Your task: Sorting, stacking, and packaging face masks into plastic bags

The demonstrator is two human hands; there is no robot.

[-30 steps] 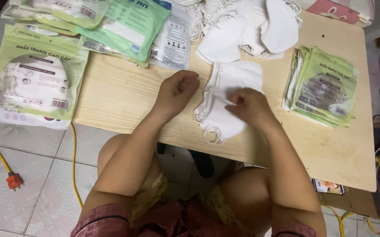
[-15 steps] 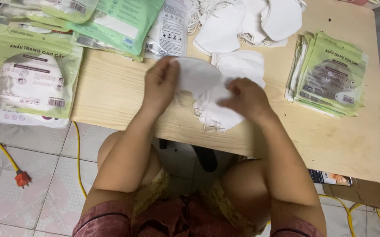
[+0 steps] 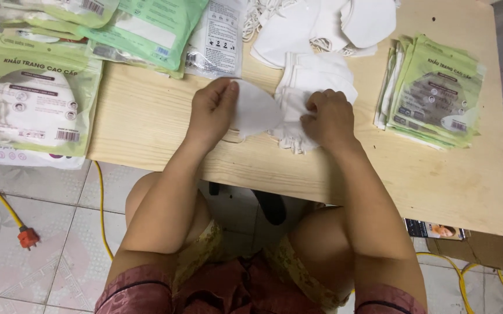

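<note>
One white mask [image 3: 255, 110] is pinched at its left edge in your left hand [image 3: 213, 110], lifted just off the stack of white masks [image 3: 309, 93] that sits mid-table. Your right hand [image 3: 327, 119] presses fingers-down on the near edge of that stack, gripping nothing so far as can be seen — it pins the pile flat.

By the look of it, you are peeling a single mask free from the stack. The next move seems to call for drawing it clear leftward while the right hand keeps the rest from sliding, watching that the ear loops do not snag.

Behind the stack lies a loose heap of masks [image 3: 327, 26]; right of the stack, a pile of green pouches [image 3: 434, 90]; left of it, more green packets [image 3: 36, 102] overhanging the wooden table [image 3: 147, 122]. A yellow cable [image 3: 7, 206] runs on the floor below.

Against half a second ago, the mask has come further left and flatter — a second ago your left hand rested empty on the wood.
</note>
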